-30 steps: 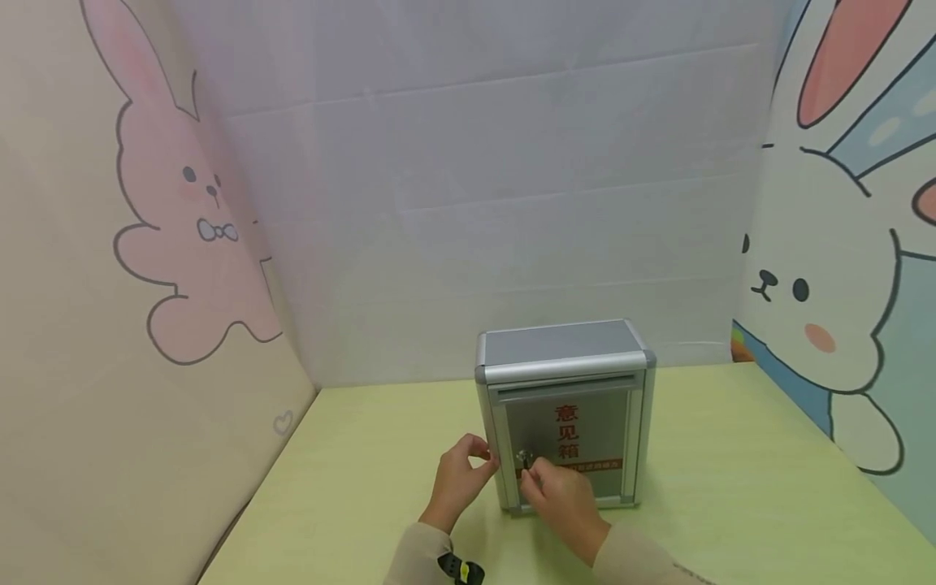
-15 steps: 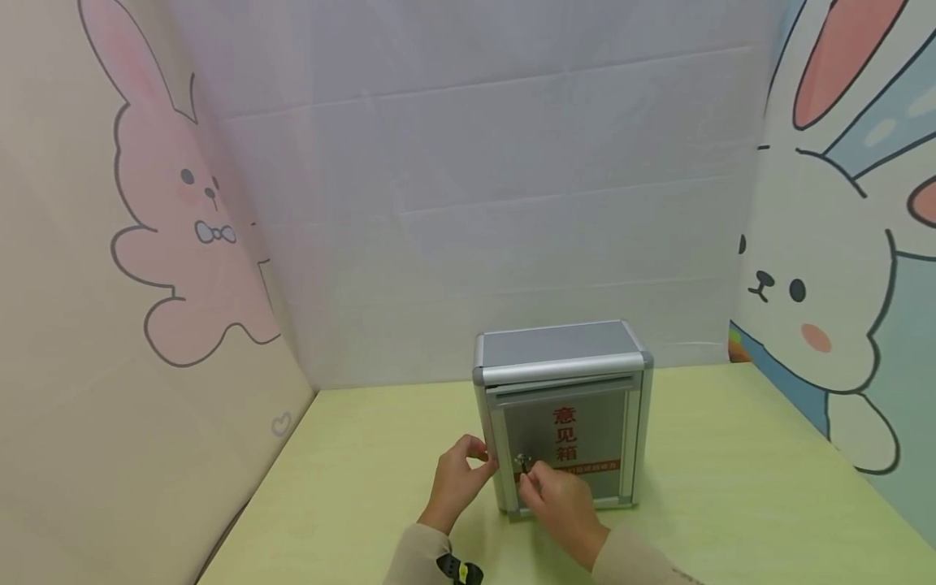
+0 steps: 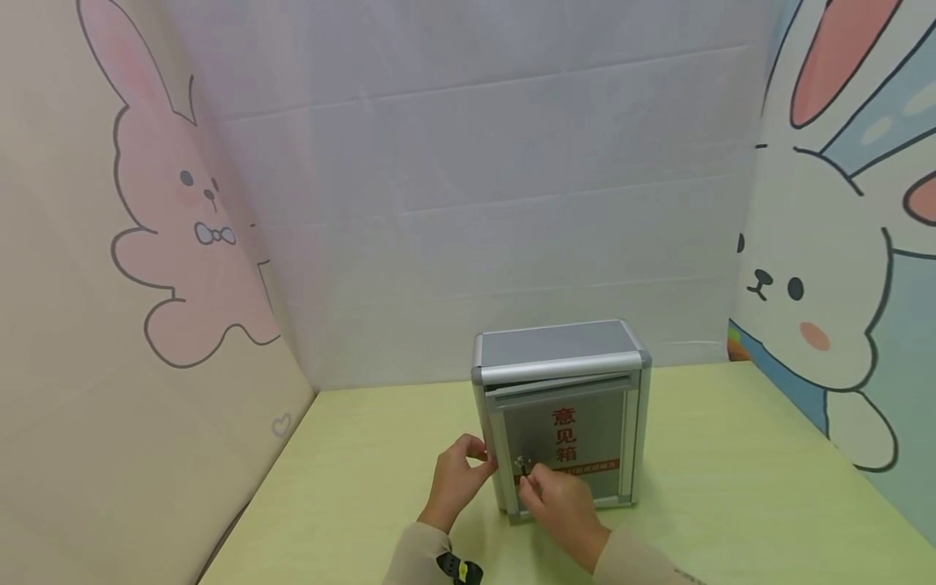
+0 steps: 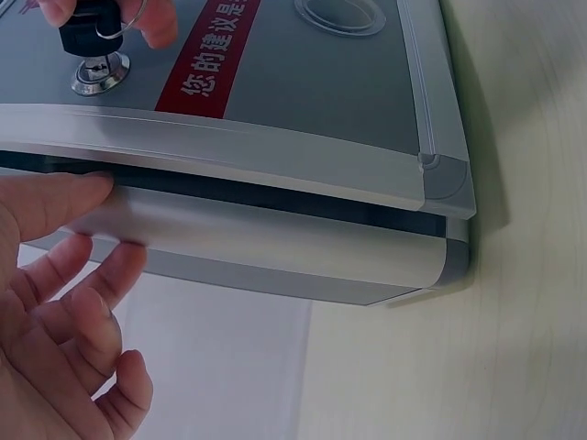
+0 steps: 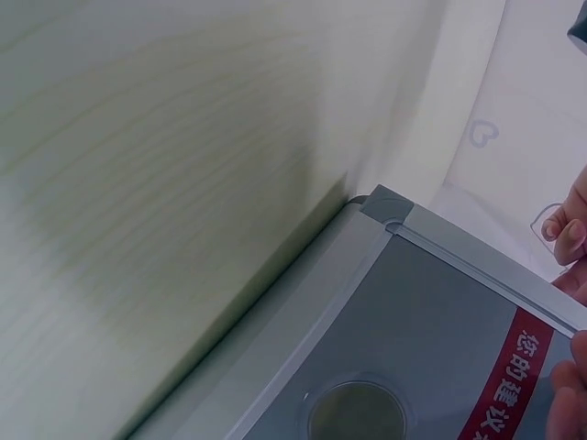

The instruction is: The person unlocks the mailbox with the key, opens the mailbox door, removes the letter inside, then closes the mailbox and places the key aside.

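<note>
"Since the door [image 3: 601, 435] of the grey box [image 3: 559, 369] stands ajar along its left side, which step do you take this for?"

"Opening it, I'd judge. The right hand [image 3: 565, 500] pinches the black key [image 4: 90, 31] in the lock [image 4: 99, 82], so the key seems to serve as a handle."

"And the left hand [image 3: 457, 479]?"

"Thumb and fingers pinch the silver left edge of the box body, right at the gap. The outer fingers curl loosely, touching nothing. It looks like bracing."

"Where is the box, exactly?"

"Upright on the pale table [image 3: 366, 471], a little right of the middle, its front facing the near side."

"What does the next move call for, then?"

"A gentle pull on the key towards the near side, I think, with the left hand holding the body back so that it doesn't slide or tip."

"Is anything inside?"

"I can't tell. Only a dark strip shows at the gap. The round patch [image 5: 356, 414] low on the door may be a window, but nothing can be made out through it."
</note>
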The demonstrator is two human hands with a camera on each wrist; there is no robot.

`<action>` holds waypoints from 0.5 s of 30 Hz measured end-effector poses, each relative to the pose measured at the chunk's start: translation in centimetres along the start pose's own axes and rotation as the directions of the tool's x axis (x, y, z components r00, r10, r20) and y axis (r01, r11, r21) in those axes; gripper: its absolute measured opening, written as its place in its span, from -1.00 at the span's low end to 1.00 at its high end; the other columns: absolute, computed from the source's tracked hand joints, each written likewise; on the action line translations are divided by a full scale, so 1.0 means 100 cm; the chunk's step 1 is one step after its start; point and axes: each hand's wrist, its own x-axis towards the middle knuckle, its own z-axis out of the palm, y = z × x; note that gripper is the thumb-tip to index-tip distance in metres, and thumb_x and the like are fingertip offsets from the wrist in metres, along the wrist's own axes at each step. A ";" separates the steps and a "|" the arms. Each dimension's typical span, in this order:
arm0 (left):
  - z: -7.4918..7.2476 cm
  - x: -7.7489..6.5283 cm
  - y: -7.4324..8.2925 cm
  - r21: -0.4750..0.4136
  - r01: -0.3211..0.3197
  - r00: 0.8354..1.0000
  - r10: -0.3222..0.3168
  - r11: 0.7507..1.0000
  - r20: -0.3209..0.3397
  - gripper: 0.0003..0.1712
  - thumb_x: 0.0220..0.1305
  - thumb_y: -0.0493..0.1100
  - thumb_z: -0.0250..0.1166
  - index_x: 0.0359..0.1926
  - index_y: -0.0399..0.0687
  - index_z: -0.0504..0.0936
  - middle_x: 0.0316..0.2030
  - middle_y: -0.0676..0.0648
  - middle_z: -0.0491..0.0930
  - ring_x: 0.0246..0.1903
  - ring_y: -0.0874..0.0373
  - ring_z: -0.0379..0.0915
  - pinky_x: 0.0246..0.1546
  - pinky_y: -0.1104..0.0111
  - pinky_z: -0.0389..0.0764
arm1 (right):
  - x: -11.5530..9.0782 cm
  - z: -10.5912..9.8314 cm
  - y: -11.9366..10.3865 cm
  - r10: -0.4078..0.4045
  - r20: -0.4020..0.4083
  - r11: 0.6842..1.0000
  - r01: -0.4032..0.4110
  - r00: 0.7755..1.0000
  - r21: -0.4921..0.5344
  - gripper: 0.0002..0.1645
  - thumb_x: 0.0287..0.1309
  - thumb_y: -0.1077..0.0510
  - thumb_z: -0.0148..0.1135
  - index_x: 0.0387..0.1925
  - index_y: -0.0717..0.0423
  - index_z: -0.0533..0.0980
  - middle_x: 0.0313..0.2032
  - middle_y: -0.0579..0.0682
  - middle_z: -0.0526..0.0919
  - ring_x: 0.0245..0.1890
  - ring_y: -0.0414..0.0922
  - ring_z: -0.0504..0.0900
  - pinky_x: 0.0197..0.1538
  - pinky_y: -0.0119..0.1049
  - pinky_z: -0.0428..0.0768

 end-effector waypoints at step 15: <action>0.002 0.000 -0.001 -0.018 0.013 1.000 -0.013 1.000 -0.007 -0.79 0.00 -0.32 0.42 -0.38 -0.16 0.52 -0.44 -0.03 0.63 -0.46 0.17 0.45 -0.45 0.34 0.41 | -0.002 -0.003 -0.001 -0.055 -0.028 0.998 0.055 0.998 0.011 -0.70 -0.25 0.32 0.28 -0.69 -0.05 0.33 -0.78 -0.32 0.28 -0.71 -0.52 0.07 -0.68 -0.61 0.10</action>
